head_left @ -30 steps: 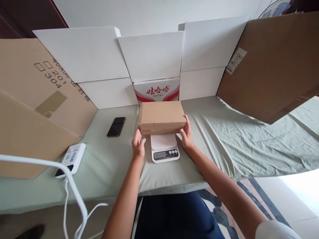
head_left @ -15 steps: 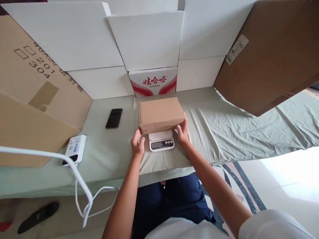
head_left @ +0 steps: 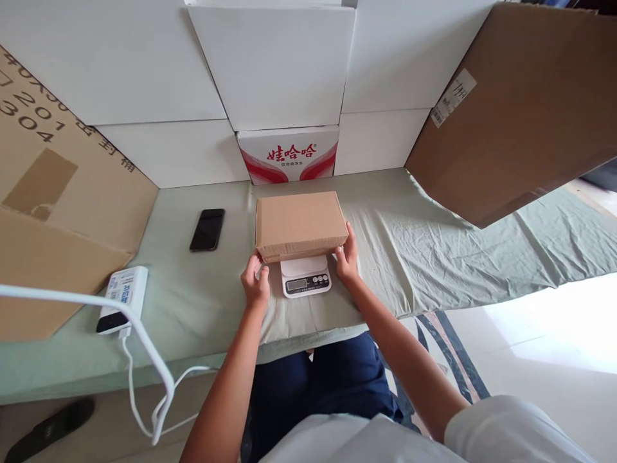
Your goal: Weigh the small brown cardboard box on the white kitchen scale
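A small brown cardboard box (head_left: 301,222) sits over a white digital kitchen scale (head_left: 307,283), hiding most of its platform. The scale's display and buttons show in front of the box. My left hand (head_left: 255,280) grips the box at its near left corner, some fingers tucked underneath. On the other side, my right hand (head_left: 348,257) holds the near right corner, with the thumb on the front face. Whether the box rests fully on the platform I cannot tell.
A black phone (head_left: 207,229) lies to the left on the green cloth (head_left: 193,296). Nearer stands a white power bank (head_left: 124,299) with a white cable (head_left: 130,366). White boxes (head_left: 270,64) are stacked behind; large cartons flank both sides, left (head_left: 96,206) and right (head_left: 520,116).
The view has shifted slightly, so everything sits a little further left. Both hands keep their hold on the cardboard box, which stays over the scale.
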A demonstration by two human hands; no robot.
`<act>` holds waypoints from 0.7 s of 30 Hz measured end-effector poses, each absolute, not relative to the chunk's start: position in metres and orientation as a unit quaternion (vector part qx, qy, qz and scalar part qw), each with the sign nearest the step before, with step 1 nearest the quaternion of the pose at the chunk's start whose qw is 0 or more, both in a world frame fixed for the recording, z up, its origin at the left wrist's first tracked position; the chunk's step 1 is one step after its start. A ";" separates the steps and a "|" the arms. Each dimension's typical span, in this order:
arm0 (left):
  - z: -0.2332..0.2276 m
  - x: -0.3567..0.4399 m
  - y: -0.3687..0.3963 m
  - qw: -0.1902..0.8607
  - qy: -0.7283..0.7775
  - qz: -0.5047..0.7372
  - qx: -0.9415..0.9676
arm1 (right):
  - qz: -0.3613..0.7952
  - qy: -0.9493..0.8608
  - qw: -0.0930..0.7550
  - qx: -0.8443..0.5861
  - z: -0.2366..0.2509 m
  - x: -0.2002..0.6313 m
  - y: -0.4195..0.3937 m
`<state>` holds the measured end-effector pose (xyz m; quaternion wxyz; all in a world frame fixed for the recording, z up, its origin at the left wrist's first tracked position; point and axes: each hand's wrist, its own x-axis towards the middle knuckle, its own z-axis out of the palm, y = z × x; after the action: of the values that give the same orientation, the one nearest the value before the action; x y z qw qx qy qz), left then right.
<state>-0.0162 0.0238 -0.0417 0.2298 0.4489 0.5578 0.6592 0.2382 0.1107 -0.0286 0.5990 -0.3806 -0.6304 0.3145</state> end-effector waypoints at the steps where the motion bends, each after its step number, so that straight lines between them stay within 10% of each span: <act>1: -0.040 -0.016 0.024 0.231 0.559 0.660 0.446 | 0.316 -0.630 0.597 -0.384 -0.027 0.238 0.110; 21: -0.014 -0.005 0.026 0.211 0.541 0.678 0.449 | 0.287 -0.654 0.583 -0.388 -0.010 0.232 0.108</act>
<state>-0.0050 0.0264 -0.0141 0.2115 0.4495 0.5413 0.6784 0.2322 0.1077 -0.0097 0.5826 -0.3881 -0.6539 0.2871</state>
